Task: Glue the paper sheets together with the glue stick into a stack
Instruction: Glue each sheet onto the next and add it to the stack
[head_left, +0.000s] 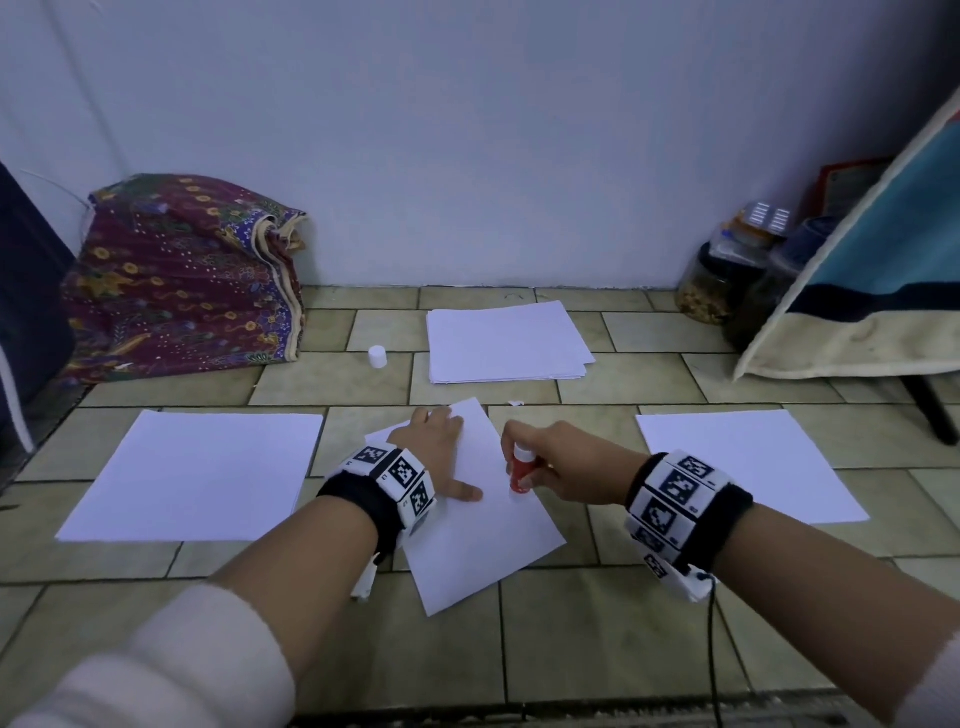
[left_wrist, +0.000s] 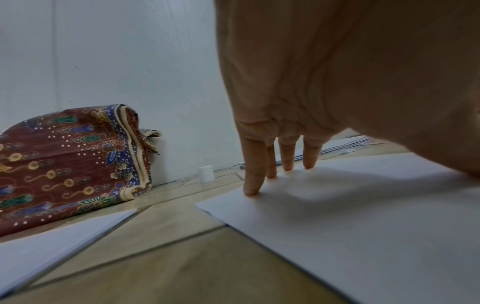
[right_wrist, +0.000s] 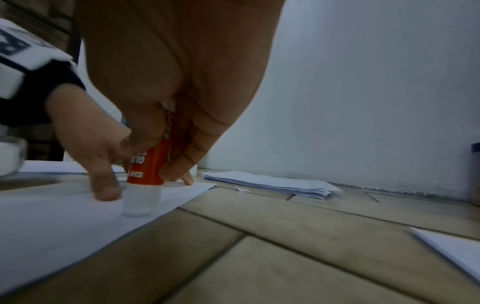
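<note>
A white paper sheet (head_left: 488, 530) lies skewed on the tiled floor in front of me. My left hand (head_left: 436, 452) presses flat on its upper left part, fingers straight (left_wrist: 253, 183). My right hand (head_left: 550, 462) grips an orange glue stick (head_left: 521, 470) upright, its pale tip (right_wrist: 141, 202) down on the sheet (right_wrist: 52, 222) near the right edge. The stick's white cap (head_left: 377, 356) stands on the floor further back. A pile of loose sheets (head_left: 506, 340) lies near the wall. Single-looking white sheets lie to the left (head_left: 197, 475) and right (head_left: 748, 462).
A folded patterned cloth (head_left: 187, 275) leans on the wall at back left. Jars (head_left: 722, 280) and a leaning blue and cream board (head_left: 878, 291) with a dark leg stand at back right. A small paper scrap (head_left: 514, 402) lies on the tiles.
</note>
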